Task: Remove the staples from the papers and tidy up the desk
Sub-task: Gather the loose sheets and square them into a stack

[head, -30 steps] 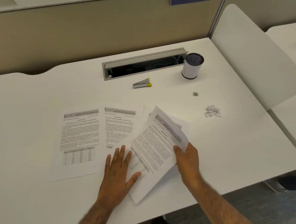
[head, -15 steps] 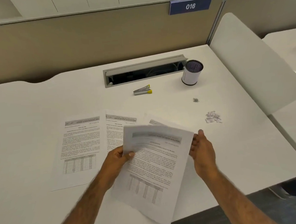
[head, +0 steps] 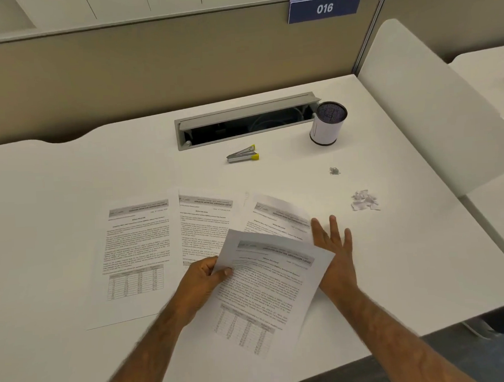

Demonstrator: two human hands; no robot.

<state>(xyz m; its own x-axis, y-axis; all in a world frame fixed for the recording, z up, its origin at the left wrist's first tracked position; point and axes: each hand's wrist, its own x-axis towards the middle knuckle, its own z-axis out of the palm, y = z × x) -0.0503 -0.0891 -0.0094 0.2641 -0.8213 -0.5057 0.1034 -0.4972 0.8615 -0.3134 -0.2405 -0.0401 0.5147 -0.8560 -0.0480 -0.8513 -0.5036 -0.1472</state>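
Held sheet (head: 267, 289) lifted over near desk (head: 69, 177) edge, long axis running near-to-far, header end pointing away, left hand (head: 201, 281) pinching its upper-left edge, right hand (head: 334, 245) fingers spread flat at its right side; versus half a second back it's tilted slightly more clockwise.

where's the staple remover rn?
In the head view, the silver staple remover with yellow tips lies on the white desk, just in front of the open grey cable tray and left of the white cylindrical cup.
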